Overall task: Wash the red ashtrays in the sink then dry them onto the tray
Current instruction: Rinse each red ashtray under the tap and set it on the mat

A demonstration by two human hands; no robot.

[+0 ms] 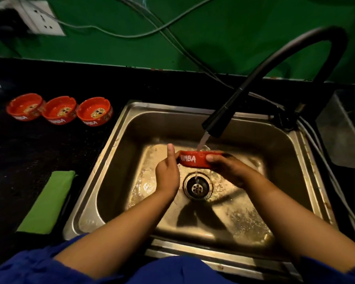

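Over the middle of the steel sink, a red ashtray is held side-on. Its white-lettered wall faces the person, its open top faces up, and its width runs left to right between the hands. The left hand grips its left end with the thumb raised, and the right hand is curled round its right end, thumb on the front wall. Water from the black faucet falls onto it and drips to the drain just below.

On the black table to the left, three other ashtrays sit upright in a touching row near the sink's far corner. A folded green cloth lies alongside the sink's left rim. A clear plastic tub stands to the right, past the faucet base. Behind, on the green wall, cables trail from a white socket.
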